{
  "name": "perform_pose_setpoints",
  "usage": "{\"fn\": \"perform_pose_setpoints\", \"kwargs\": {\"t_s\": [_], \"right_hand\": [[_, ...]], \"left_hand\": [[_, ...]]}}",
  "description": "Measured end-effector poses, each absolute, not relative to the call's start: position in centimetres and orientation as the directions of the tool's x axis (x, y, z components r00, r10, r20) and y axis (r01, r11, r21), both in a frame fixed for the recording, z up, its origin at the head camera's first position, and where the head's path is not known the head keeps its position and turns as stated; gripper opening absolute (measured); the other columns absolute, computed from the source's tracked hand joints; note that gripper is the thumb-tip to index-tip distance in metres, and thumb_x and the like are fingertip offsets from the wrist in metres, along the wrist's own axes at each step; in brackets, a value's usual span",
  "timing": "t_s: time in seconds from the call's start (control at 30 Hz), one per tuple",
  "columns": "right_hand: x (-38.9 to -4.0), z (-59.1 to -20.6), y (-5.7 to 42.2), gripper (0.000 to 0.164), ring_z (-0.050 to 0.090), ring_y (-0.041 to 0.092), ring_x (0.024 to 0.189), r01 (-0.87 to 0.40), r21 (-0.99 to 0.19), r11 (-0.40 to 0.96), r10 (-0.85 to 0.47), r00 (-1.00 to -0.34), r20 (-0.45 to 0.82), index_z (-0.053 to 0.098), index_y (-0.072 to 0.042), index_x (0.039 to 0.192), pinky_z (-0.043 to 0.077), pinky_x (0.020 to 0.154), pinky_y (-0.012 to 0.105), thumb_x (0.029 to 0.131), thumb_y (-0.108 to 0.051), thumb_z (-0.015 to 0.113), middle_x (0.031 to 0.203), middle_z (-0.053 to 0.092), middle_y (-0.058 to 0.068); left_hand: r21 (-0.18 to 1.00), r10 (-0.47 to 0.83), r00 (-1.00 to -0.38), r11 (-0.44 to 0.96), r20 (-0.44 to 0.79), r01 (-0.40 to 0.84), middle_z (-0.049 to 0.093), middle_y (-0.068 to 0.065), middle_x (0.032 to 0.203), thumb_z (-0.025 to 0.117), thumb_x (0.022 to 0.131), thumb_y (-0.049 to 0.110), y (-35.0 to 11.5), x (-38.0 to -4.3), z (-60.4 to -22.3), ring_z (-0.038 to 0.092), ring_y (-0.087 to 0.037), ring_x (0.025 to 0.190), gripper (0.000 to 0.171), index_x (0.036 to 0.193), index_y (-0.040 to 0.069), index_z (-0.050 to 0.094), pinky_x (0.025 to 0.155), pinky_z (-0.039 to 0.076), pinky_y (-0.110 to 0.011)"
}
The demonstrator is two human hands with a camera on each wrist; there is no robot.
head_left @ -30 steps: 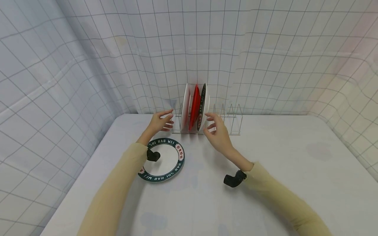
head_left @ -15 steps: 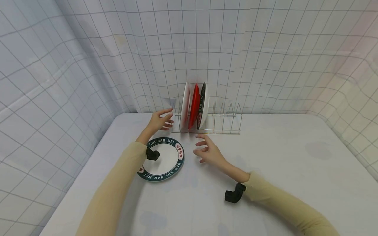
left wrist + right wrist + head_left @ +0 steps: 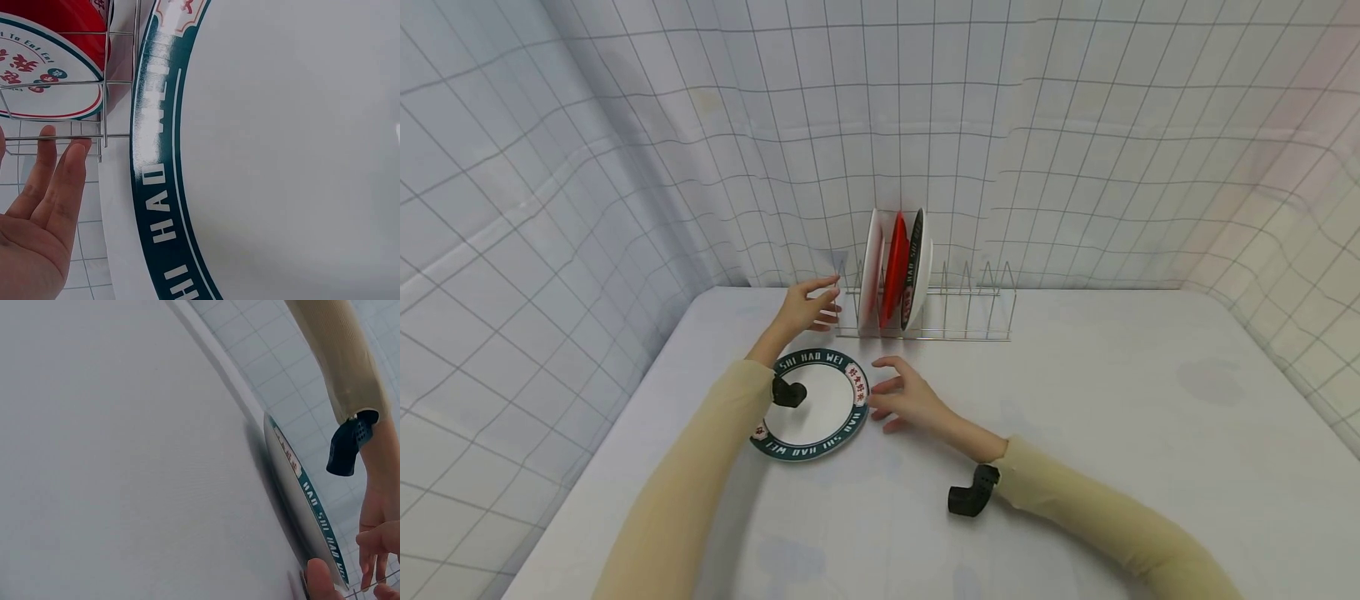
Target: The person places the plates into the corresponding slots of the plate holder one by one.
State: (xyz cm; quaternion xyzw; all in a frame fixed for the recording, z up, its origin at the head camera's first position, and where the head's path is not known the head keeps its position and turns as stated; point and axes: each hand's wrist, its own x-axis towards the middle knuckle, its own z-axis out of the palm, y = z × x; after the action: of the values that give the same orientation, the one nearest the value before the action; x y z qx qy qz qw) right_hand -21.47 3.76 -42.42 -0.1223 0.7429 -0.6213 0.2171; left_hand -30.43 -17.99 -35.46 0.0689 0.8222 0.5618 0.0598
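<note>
A round plate (image 3: 814, 400) with a dark green lettered rim lies face up on the table, partly under my left forearm in the head view. My right hand (image 3: 912, 402) is just right of its rim, fingers spread and loosely bent, holding nothing. At the left end of a wire dish rack (image 3: 962, 292), my left hand (image 3: 805, 310) has its fingers extended, fingertips right at the wire. Three plates stand on edge in the rack: a white one (image 3: 870, 271), a red one (image 3: 895, 271) and a green-rimmed one (image 3: 913, 271). The left wrist view shows red print on the white plate's face (image 3: 56, 94).
The white table (image 3: 1097, 417) meets cloth walls (image 3: 1075, 150) with a grid pattern at the back and sides. Black wrist devices sit at both cuffs, on the left (image 3: 788, 392) and right (image 3: 973, 492). The rack's right slots hold no plates.
My right hand has left the green-rimmed plate in the rack and come toward me and left, to the flat plate's right rim. The left hand stays at the rack.
</note>
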Motion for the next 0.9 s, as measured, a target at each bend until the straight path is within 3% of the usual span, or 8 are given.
{"fn": "perform_pose_setpoints", "kwargs": {"t_s": [0.17,0.27,0.43,0.67,0.9], "right_hand": [[-21.8,-42.7,2.7,0.058,0.068,0.017,0.071,0.087,-0.966,0.245,-0.444,-0.875,-0.192,0.04,-0.015,0.139,0.059,0.054,0.033,0.088,-0.012,0.069,0.111,0.062,0.019],[-21.9,-42.7,2.2,0.06,0.065,0.014,0.066,0.074,-0.961,0.267,-0.448,-0.873,-0.192,0.041,-0.016,0.139,0.058,0.052,0.031,0.087,-0.012,0.07,0.105,0.063,0.017],[-22.2,-42.6,1.4,0.062,0.062,0.012,0.06,0.062,-0.95,0.305,-0.432,-0.88,-0.196,0.042,-0.017,0.137,0.057,0.05,0.028,0.084,-0.01,0.073,0.097,0.063,0.013],[-22.5,-42.5,0.7,0.064,0.06,0.012,0.054,0.067,-0.939,0.337,-0.407,-0.889,-0.209,0.045,-0.014,0.135,0.058,0.052,0.027,0.081,0.001,0.073,0.091,0.056,0.01],[-23.2,-42.2,1.2,0.067,0.06,0.013,0.055,0.113,-0.93,0.35,-0.441,-0.856,-0.27,0.043,-0.014,0.137,0.058,0.052,0.026,0.08,0.007,0.071,0.086,0.054,0.008]], "left_hand": [[0.927,0.194,-0.981,0.367,0.001,0.074,0.065,-0.033,0.111,0.046,0.103,0.019,-18.2,-30.8,-35.8,0.069,-0.042,0.092,0.048,0.146,0.002,0.037,0.069,0.061,-0.04],[0.928,0.186,-0.983,0.367,-0.009,0.061,0.063,-0.034,0.112,0.046,0.103,0.019,-18.1,-30.5,-35.6,0.067,-0.045,0.095,0.047,0.146,0.003,0.038,0.073,0.061,-0.043],[0.934,0.165,-0.986,0.356,-0.031,0.03,0.059,-0.038,0.117,0.048,0.102,0.019,-18.0,-30.6,-35.6,0.061,-0.052,0.104,0.046,0.146,0.007,0.04,0.078,0.059,-0.047],[0.922,0.159,-0.987,0.382,-0.001,0.061,0.061,-0.035,0.117,0.049,0.102,0.026,-18.7,-32.0,-37.5,0.066,-0.046,0.1,0.047,0.146,0.013,0.041,0.071,0.061,-0.036],[0.921,0.152,-0.988,0.384,0.005,0.064,0.062,-0.034,0.117,0.049,0.101,0.029,-18.8,-32.5,-38.0,0.067,-0.044,0.099,0.047,0.146,0.014,0.043,0.068,0.061,-0.031]]}}
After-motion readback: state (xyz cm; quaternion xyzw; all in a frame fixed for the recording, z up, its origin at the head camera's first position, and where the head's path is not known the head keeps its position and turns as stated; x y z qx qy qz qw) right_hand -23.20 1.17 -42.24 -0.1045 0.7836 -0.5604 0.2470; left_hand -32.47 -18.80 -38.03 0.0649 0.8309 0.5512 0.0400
